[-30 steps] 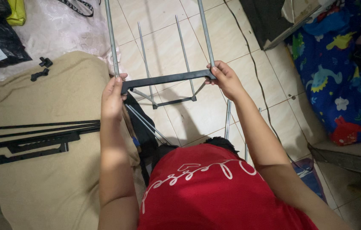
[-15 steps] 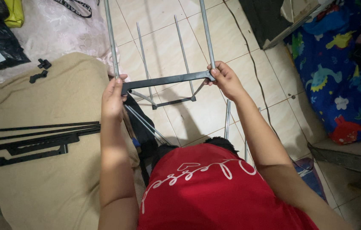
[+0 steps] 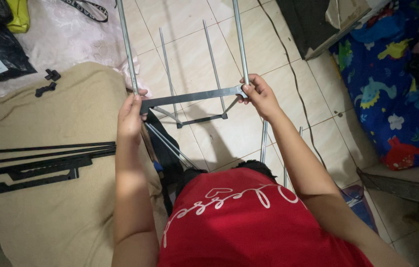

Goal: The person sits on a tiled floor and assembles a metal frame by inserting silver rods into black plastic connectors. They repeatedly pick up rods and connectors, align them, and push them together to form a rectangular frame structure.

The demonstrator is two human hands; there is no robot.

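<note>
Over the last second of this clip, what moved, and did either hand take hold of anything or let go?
Nothing visibly changed. The left hand and right hand grip the two metal poles at the ends of the dark crossbar, as before. The loose black bars on the beige cloth lie unmoved.

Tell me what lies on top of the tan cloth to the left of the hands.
On the tan cloth lie long black bars, a flat black bracket and two small black clips. The left hand hovers over its right edge. What is beneath the cloth is covered.
</note>
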